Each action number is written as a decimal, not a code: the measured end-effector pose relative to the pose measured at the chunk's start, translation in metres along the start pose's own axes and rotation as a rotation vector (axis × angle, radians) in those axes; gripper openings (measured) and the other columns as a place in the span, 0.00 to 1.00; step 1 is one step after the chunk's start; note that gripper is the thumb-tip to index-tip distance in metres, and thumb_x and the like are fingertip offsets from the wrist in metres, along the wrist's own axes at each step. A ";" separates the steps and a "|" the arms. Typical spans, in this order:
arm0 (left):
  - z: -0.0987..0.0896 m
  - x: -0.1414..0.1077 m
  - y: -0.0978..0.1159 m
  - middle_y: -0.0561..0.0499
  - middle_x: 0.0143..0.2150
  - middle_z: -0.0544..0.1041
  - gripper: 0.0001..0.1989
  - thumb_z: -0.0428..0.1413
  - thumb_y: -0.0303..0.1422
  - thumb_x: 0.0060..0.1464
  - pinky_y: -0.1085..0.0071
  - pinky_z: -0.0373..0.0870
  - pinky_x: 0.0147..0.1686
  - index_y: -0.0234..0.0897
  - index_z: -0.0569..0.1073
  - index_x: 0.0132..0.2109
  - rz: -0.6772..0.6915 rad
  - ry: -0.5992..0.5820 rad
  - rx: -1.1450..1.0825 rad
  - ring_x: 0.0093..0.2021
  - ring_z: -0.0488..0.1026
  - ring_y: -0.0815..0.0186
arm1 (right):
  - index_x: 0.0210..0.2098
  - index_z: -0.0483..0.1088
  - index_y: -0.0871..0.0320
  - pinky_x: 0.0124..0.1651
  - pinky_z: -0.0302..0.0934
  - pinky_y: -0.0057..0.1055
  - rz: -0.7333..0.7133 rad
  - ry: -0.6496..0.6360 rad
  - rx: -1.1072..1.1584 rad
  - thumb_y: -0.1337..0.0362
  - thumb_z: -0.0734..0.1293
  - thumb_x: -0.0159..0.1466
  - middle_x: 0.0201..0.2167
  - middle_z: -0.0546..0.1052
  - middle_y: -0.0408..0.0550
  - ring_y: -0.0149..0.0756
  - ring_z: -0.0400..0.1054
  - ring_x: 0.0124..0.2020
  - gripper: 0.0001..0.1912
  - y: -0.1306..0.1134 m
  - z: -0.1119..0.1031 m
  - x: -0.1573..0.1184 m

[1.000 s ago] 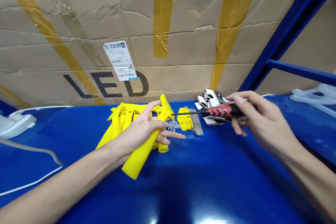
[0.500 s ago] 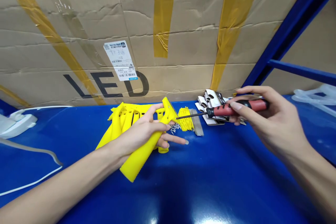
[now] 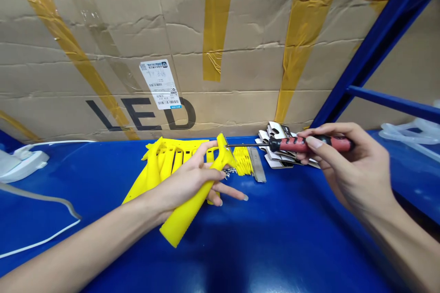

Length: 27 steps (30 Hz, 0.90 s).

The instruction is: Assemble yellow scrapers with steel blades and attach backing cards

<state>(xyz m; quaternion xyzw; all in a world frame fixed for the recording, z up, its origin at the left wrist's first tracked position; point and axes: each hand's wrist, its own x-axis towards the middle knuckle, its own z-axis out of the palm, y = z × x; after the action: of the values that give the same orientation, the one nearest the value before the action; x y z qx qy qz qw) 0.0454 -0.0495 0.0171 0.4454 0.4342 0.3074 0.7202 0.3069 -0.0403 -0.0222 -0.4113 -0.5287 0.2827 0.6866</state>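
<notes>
My left hand (image 3: 194, 174) is closed around the handle of a yellow scraper (image 3: 185, 219), its lower fingers stretched out to the right. The scraper's wide forked head points up and away, with a thin metal edge along it. In my right hand (image 3: 357, 169) is a screwdriver (image 3: 292, 144) with a red and black handle, held level. Its tip meets the upper part of the scraper's head; whether it sits in a screw is too small to tell. Below the head lie small screws (image 3: 231, 171), partly hidden. Yellow strips (image 3: 242, 162) and grey blades (image 3: 258, 167) lie beside them.
More yellow scrapers (image 3: 167, 160) lie behind my left hand. Folded white cards (image 3: 275, 160) are stacked beneath the screwdriver. A large cardboard box (image 3: 250, 87) stands along the back of the blue surface (image 3: 257, 247). A white device (image 3: 24, 165) with a cable is at left, a blue frame (image 3: 371, 41) at right.
The screwdriver's tip has shifted from the lower side of the scraper's head up to its upper part. My left hand keeps its hold on the scraper. The view has tilted slightly.
</notes>
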 end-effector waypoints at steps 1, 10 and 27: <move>0.001 0.000 0.000 0.38 0.49 0.79 0.47 0.53 0.19 0.58 0.80 0.66 0.19 0.48 0.36 0.74 -0.004 0.002 -0.007 0.31 0.83 0.60 | 0.35 0.75 0.53 0.28 0.73 0.34 -0.001 -0.002 0.003 0.63 0.78 0.55 0.36 0.80 0.47 0.40 0.77 0.31 0.10 0.000 0.000 0.000; 0.000 0.001 0.000 0.47 0.34 0.80 0.44 0.52 0.20 0.61 0.81 0.65 0.19 0.45 0.37 0.74 0.020 0.003 0.034 0.32 0.84 0.59 | 0.35 0.76 0.54 0.27 0.74 0.35 0.008 0.018 -0.023 0.63 0.78 0.55 0.33 0.80 0.47 0.41 0.77 0.28 0.10 0.000 0.004 -0.001; -0.001 0.001 -0.001 0.43 0.41 0.81 0.46 0.51 0.19 0.60 0.80 0.65 0.18 0.47 0.34 0.74 0.005 0.015 0.012 0.33 0.84 0.56 | 0.35 0.76 0.54 0.26 0.71 0.35 0.065 0.033 -0.037 0.59 0.78 0.56 0.31 0.81 0.47 0.40 0.77 0.26 0.10 0.001 0.004 -0.001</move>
<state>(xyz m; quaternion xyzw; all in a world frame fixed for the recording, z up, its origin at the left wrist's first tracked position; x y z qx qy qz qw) 0.0449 -0.0488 0.0161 0.4487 0.4402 0.3098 0.7134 0.3029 -0.0398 -0.0237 -0.4458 -0.5086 0.2882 0.6779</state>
